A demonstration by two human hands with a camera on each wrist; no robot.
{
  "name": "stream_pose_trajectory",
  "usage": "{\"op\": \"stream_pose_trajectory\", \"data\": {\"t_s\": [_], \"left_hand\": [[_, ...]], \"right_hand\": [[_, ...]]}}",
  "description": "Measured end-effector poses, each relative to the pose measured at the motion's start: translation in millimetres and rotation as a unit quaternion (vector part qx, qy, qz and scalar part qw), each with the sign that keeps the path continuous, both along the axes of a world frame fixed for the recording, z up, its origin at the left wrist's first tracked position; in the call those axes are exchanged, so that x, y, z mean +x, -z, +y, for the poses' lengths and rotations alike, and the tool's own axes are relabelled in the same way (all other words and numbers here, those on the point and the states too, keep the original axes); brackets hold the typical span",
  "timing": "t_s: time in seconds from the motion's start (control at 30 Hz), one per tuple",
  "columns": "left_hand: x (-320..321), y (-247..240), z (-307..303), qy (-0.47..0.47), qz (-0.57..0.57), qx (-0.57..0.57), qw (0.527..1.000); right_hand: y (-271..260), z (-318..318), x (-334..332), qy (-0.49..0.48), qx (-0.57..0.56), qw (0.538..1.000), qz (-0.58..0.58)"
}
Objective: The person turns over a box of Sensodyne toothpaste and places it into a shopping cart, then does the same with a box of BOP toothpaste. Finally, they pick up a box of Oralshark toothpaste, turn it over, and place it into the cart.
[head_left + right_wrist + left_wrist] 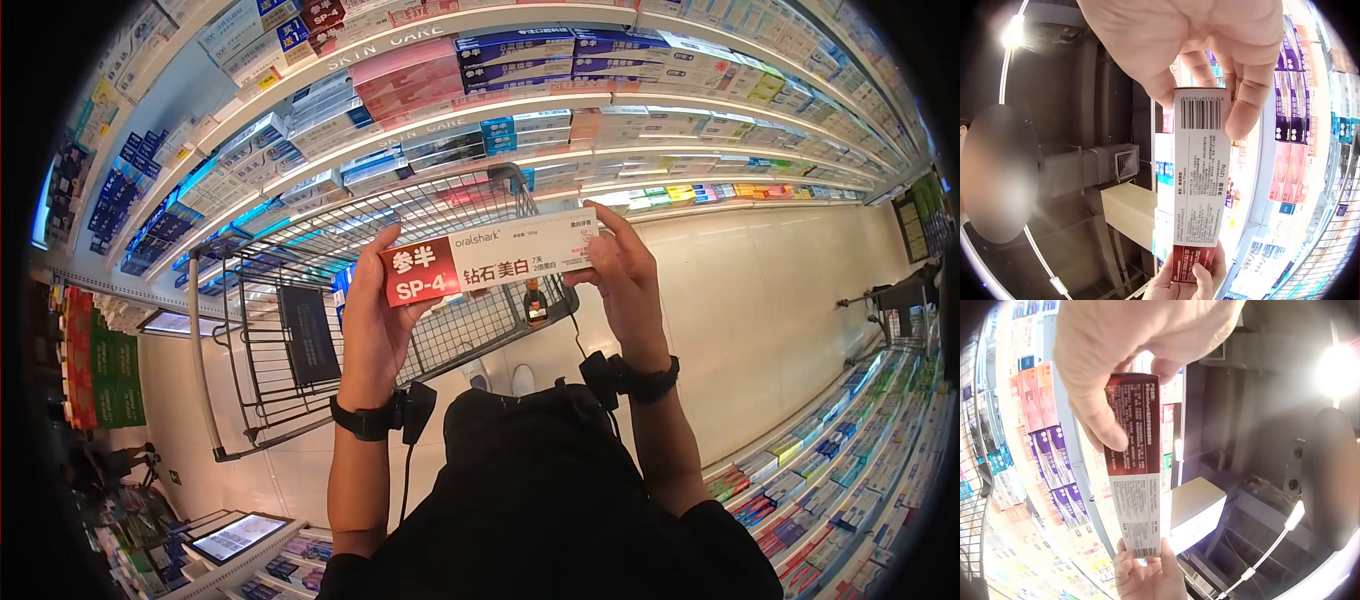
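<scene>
Both hands hold up a long red and white toothpaste box point(490, 257), its front turned to the head view. The left hand point(380, 320) grips the red end; the right hand point(628, 295) pinches the white end. In the left wrist view the left hand point(1141, 350) has its fingers round the dark red end of the box point(1134, 494), where small print shows. In the right wrist view the right hand point(1204, 56) holds the end of the box point(1200, 169) with the barcode. The box hangs over a shopping cart point(440, 345).
Inside the cart lies a dark bottle with an orange label point(535, 303). Shelves of boxed goods point(410, 80) curve across the far side; more shelves point(830, 470) stand at the lower right. A screen point(240, 537) is at lower left. Pale floor point(760, 300) extends right of the cart.
</scene>
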State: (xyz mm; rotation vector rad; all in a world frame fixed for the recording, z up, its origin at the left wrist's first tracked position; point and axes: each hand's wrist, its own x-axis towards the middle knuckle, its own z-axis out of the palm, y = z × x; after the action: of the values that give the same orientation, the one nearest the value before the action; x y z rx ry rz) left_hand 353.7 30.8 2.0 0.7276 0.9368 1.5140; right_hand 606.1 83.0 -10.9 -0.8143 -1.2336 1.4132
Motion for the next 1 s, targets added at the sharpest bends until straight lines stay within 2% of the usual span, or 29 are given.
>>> {"op": "stream_pose_trajectory", "data": {"t_s": [0.3, 1.0], "left_hand": [[11, -1, -4, -0.006, -0.015, 0.009, 1.000], [11, 12, 0, -0.008, -0.037, 0.002, 0.999]], "right_hand": [[-7, -15, 6, 0.027, 0.028, 0.999, -0.002], [4, -15, 7, 0.031, 0.006, 0.999, 0.020]]}}
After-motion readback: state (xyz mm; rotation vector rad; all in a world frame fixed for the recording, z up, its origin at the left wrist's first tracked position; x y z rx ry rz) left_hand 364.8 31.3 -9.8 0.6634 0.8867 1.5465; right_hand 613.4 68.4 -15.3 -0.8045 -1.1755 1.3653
